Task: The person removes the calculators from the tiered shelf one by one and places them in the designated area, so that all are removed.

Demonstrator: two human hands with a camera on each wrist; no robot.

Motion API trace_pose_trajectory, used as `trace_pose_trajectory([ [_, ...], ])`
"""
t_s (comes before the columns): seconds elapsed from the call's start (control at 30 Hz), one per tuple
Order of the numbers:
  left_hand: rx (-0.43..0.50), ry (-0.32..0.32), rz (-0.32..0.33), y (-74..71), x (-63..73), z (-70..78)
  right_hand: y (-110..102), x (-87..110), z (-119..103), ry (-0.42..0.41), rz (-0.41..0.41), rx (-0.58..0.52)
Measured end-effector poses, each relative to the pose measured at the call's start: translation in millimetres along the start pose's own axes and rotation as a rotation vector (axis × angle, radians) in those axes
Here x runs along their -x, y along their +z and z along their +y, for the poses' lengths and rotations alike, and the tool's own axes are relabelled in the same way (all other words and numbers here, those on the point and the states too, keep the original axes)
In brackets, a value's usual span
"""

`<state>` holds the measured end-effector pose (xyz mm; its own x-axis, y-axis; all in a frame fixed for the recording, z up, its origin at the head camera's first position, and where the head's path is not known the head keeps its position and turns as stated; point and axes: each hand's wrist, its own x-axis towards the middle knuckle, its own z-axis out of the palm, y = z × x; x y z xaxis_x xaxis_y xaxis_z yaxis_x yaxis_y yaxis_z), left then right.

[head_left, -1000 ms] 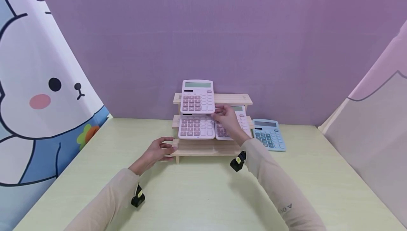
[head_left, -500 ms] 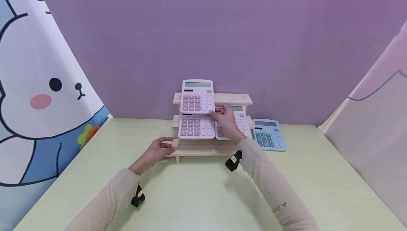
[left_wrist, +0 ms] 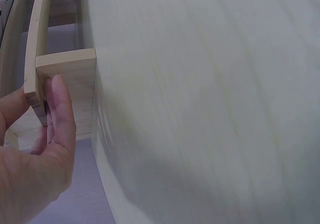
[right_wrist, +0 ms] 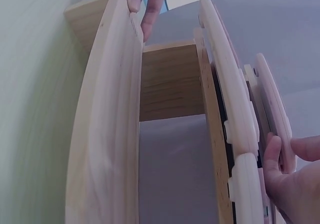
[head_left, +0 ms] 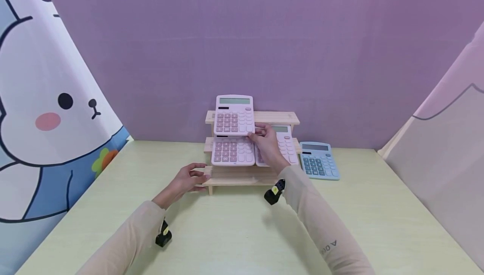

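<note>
A three-tier wooden display rack (head_left: 245,175) stands against the back wall, its tiers rising like steps. My left hand (head_left: 188,178) grips the left end of its lowest board (left_wrist: 33,54), thumb on top and fingers underneath. On the top tier, at the left, a pink calculator (head_left: 234,115) leans back with its screen upward. My right hand (head_left: 267,145) pinches that calculator's lower right corner between thumb and fingers, as the right wrist view also shows. Two more pink calculators, a left one (head_left: 232,151) and a right one (head_left: 288,149), sit side by side on the middle tier; my right hand partly covers the right one.
A blue calculator (head_left: 319,160) leans beside the rack's right end. The pale green table (head_left: 227,228) reaches back to a purple cloth wall (head_left: 242,48). Printed cloths with cartoon figures hang at both sides. Small black cameras hang below both wrists.
My right hand and forearm have shifted slightly to the left, with the thumb now at the top calculator's lower right corner. The left hand stays on the rack, and the calculators hardly move.
</note>
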<state>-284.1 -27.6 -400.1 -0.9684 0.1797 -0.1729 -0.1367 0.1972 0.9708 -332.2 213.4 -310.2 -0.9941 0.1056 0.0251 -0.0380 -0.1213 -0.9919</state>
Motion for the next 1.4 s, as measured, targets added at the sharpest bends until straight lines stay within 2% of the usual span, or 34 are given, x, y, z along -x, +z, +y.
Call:
trace_pose_trajectory([
  [1.03,0.015,-0.011,-0.003,-3.3,-3.4,-2.1,7.3,0.8,2.5,0.016,0.053,-0.107],
  [1.4,0.022,-0.006,-0.014,-4.9,-4.0,-1.6,7.7,1.3,0.7,0.051,0.054,-0.181],
])
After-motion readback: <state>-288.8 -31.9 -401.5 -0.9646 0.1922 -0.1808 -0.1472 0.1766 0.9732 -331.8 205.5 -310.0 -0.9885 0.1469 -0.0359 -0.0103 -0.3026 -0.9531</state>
